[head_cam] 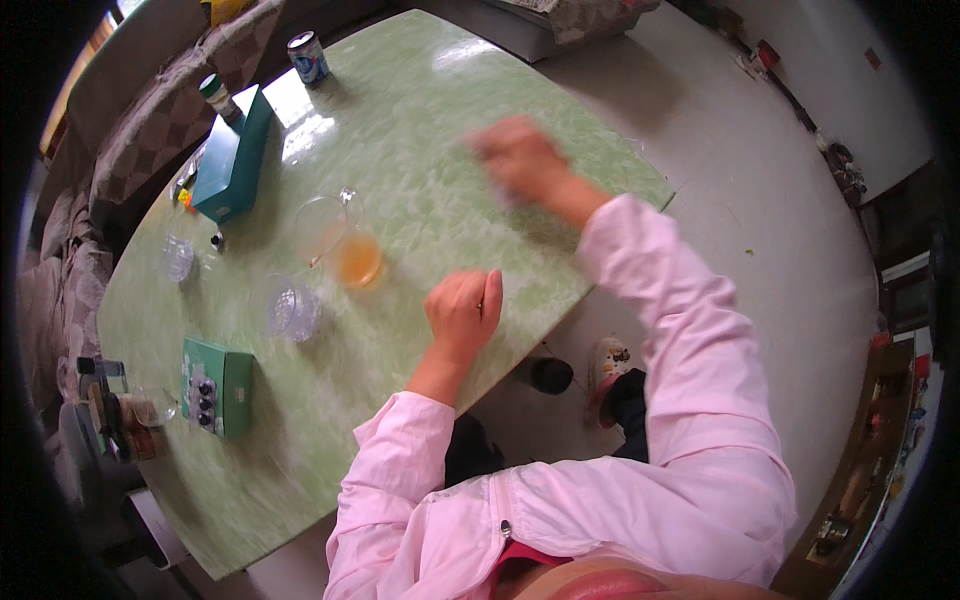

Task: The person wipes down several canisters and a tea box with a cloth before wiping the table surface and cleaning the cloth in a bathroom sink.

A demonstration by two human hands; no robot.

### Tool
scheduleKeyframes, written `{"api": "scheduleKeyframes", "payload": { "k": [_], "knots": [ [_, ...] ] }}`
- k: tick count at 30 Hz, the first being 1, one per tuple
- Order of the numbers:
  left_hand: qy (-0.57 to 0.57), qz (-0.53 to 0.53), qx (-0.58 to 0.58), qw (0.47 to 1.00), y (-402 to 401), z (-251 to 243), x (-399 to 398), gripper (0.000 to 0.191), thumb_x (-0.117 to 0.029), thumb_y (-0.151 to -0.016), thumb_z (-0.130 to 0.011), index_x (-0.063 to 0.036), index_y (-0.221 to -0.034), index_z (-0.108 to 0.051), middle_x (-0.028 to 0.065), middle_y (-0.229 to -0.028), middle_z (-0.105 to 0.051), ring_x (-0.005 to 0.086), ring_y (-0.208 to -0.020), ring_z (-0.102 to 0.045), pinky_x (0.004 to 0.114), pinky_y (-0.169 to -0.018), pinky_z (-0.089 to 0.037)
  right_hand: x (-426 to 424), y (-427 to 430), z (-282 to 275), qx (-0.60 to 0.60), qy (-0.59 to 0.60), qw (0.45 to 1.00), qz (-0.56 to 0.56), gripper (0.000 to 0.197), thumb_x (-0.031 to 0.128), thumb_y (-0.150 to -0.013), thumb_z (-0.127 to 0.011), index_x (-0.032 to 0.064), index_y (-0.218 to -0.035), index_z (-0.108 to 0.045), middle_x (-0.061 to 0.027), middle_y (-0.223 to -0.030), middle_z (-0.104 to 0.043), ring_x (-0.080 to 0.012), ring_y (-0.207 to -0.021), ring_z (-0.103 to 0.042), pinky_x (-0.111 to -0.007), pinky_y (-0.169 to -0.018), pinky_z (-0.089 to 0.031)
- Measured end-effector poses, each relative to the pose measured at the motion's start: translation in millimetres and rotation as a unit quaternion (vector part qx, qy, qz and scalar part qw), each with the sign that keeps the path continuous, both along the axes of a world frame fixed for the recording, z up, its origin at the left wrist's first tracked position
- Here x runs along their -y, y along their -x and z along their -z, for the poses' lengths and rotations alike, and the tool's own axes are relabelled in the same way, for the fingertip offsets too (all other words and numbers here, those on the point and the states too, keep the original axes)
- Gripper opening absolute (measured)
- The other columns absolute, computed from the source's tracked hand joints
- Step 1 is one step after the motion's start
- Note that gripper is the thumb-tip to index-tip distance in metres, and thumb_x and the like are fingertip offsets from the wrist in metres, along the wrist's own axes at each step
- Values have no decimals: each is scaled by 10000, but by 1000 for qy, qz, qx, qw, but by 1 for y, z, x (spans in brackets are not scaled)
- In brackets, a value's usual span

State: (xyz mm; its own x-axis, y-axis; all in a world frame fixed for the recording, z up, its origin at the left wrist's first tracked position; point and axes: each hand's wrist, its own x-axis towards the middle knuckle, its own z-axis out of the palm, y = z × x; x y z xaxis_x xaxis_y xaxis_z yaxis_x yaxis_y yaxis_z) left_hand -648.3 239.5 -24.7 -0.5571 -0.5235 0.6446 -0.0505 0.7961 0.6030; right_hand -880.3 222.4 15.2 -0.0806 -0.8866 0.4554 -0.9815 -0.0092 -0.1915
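My left hand (463, 307) rests curled at the near part of the green marbled table (420, 150), its thumb against the fingers; whether it holds something cannot be told. Blurred by motion, my right hand (521, 161) is over the right part of the tabletop, fingers bent, and its grip is unclear. Just left of my left hand stands a glass cup (358, 259) with orange liquid. Beside that is a clear patterned glass (296, 311), and another clear glass (178, 259) stands farther left.
A teal box (236, 161) with a green-capped jar (220, 97) lies at the far left. A drink can (308, 58) stands at the far edge. Nearer left are a green box (232, 390) with a blister pack on it and several jars at the table edge.
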Motion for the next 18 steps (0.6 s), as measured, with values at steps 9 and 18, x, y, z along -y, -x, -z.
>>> {"api": "scheduleKeyframes", "payload": {
  "k": [9, 18],
  "knots": [
    [-19, -8, 32, 999, -7, 1, 1, 329, -151, -831, -588, -65, -547, -446, 102, -512, -449, 289, -462, -461, 381, -432, -347, 11, 58, 48, 53, -78, 973, 212, 322, 298, -873, -466, 235, -1173, -565, -93, -1179, -540, -294, -1053, -525, -400, -894, -426],
    [-1, -28, 32, 999, 1, 2, 1, 355, -167, -891, -520, -36, -576, -424, 142, -534, -396, 316, -472, -402, 387, -455, -322, -161, 96, 76, 7, -51, 891, 450, 426, 383, -867, -476, 186, -1242, -524, -82, -1346, -436, -342, -1276, -328, -498, -1021, -283]
  ]
}}
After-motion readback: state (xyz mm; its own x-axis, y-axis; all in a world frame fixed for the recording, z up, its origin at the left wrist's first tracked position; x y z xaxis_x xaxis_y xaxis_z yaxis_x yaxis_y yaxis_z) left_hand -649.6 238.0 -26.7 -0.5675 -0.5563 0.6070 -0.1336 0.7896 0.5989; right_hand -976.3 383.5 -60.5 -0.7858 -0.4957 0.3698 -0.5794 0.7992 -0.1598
